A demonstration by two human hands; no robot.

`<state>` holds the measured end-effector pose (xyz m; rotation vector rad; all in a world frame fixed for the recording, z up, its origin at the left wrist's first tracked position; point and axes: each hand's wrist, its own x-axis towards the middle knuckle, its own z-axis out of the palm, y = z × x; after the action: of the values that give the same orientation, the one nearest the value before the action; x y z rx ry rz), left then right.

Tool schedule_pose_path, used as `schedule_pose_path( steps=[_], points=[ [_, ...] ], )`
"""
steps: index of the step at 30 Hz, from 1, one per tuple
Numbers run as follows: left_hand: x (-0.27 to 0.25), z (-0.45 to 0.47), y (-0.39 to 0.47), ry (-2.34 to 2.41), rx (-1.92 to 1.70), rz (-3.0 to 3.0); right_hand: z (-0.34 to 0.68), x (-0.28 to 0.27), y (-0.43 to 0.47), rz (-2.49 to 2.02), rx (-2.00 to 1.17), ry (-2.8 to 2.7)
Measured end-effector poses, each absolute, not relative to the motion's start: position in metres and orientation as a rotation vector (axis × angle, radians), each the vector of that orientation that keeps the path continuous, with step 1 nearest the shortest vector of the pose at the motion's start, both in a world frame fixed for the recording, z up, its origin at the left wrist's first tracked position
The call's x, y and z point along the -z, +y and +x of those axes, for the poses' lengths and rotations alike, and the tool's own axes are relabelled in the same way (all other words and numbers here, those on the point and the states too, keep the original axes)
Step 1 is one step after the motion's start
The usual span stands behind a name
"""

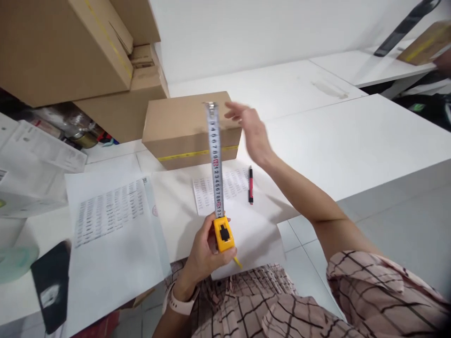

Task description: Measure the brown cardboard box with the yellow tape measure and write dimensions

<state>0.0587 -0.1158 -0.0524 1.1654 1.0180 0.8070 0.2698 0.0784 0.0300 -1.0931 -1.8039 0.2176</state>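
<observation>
A yellow tape measure [224, 234] is gripped in my left hand [206, 256], its silver blade [216, 169] drawn out away from me. The blade's metal end hook shows in front of a closed cardboard box [186, 117] with a yellow tape strip along its side. Whether the blade touches the box I cannot tell. My right hand [252, 131] is raised by the box's right end, fingers stretched out and holding nothing. Below the blade lie a printed sheet [234, 183] and a red and black pen [251, 185] on the white table [169, 192].
Large cardboard boxes [70, 51] are stacked at the back left. On the left lie another printed sheet [112, 253] and a black flat object [52, 286]. White packages [31, 164] stand beside them. At the far right, another taped box [424, 44] rests on a white table.
</observation>
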Motion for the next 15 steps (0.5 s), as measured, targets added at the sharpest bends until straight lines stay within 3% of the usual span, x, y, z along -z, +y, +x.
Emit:
schedule_pose_path(
  steps=[3,7,12,15],
  points=[
    [0.043,0.057,-0.119,1.049,-0.662,1.37,0.281,-0.057,0.047,-0.947,-0.461,-1.64],
    [0.035,0.058,-0.123,1.101,-0.6,1.567,0.291,-0.064,0.01,-0.915,-0.523,-1.573],
    [0.036,0.059,-0.126,1.187,-0.906,1.576,0.281,-0.024,-0.04,-0.866,-0.644,-1.728],
    [0.037,0.056,-0.124,1.223,-0.992,1.65,0.275,0.008,-0.059,-0.889,-0.496,-1.891]
  ],
)
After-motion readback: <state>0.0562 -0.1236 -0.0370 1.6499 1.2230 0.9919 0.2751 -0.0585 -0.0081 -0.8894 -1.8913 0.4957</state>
